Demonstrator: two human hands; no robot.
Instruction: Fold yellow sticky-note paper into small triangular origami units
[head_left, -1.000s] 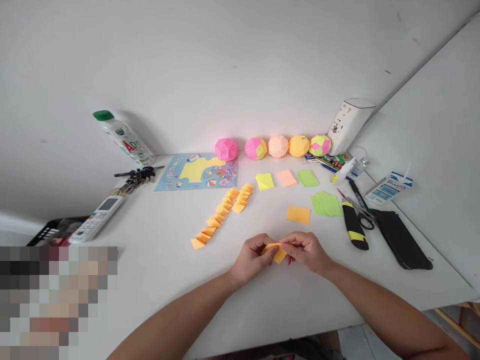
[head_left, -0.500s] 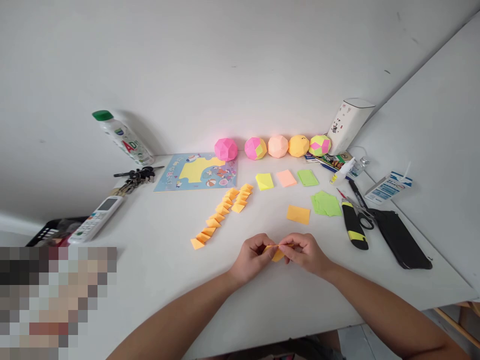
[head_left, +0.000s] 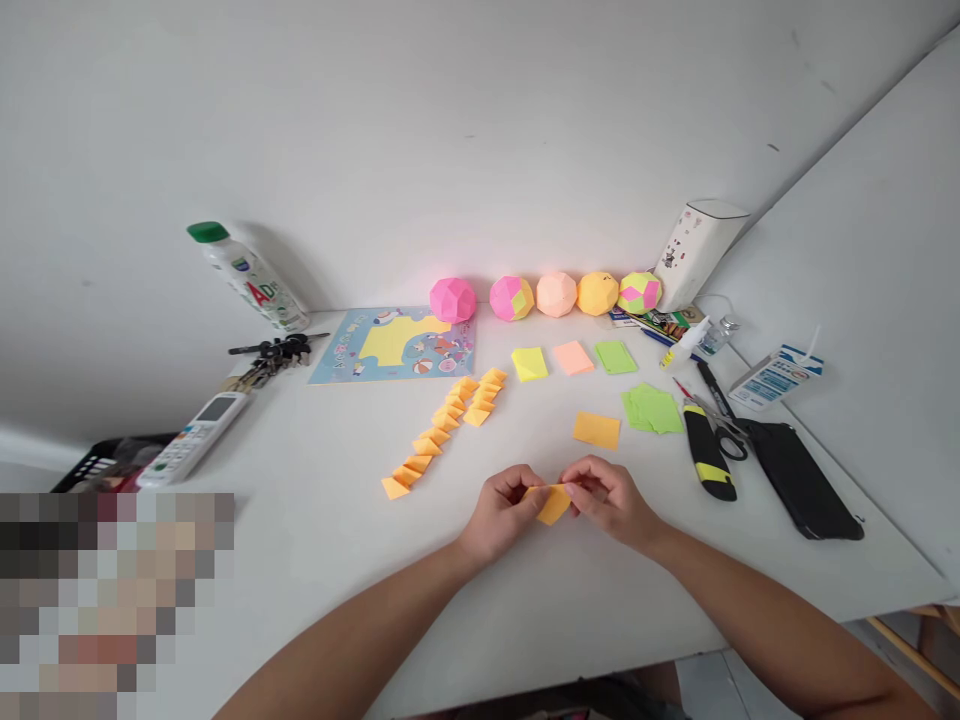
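Between my two hands is a partly folded orange paper piece [head_left: 553, 505]. My left hand [head_left: 504, 515] pinches its left side between thumb and fingers. At its right upper edge, the thumb and fingers of my right hand [head_left: 611, 505] are closed on the paper. Beyond my hands lies a flat orange paper sheet [head_left: 597, 430]. To the left, two rows of folded orange paper units [head_left: 431, 440] stretch away across the white table [head_left: 315, 560].
Yellow [head_left: 529, 364], pink and green paper stacks lie ahead, with loose green sheets [head_left: 651, 409] nearer. Several paper balls [head_left: 556, 294] line the wall. At right are a box cutter [head_left: 709, 452], scissors [head_left: 729, 440] and a black pouch [head_left: 806, 478]; a remote control [head_left: 193, 438] is at left.
My right thumb and fingers have shifted slightly toward the paper's right edge. More of the orange paper's face shows between my hands. Things on the table stay put.
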